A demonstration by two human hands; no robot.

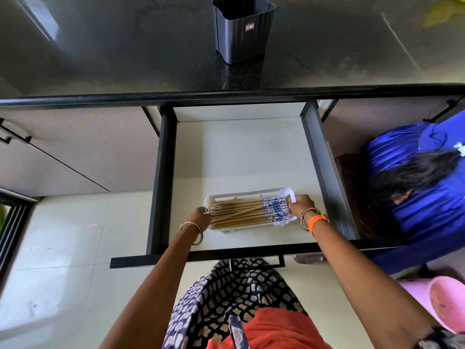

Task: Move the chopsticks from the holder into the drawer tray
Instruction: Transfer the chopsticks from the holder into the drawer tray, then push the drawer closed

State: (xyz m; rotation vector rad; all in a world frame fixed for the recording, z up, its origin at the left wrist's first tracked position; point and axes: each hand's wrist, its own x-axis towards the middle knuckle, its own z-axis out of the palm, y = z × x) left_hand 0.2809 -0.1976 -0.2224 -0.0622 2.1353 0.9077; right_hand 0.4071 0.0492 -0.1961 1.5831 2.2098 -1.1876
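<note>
A white tray [247,193] lies on the floor of the open drawer [241,152], near its front. Several wooden chopsticks [239,211] with blue-and-white patterned ends lie side by side in it, the patterned ends to the right. My left hand [202,216] grips the tray's left end. My right hand [302,205] holds the tray's right end, fingers over the rim by the patterned ends. The dark chopstick holder [242,31] stands upright on the black counter beyond the drawer; nothing sticks out of its top.
The black counter edge [226,95] runs across above the drawer. Another person in blue [422,192] crouches close to the drawer's right side. A pink bucket [445,303] sits at the lower right. Ribbed cabinet fronts [83,152] are on the left.
</note>
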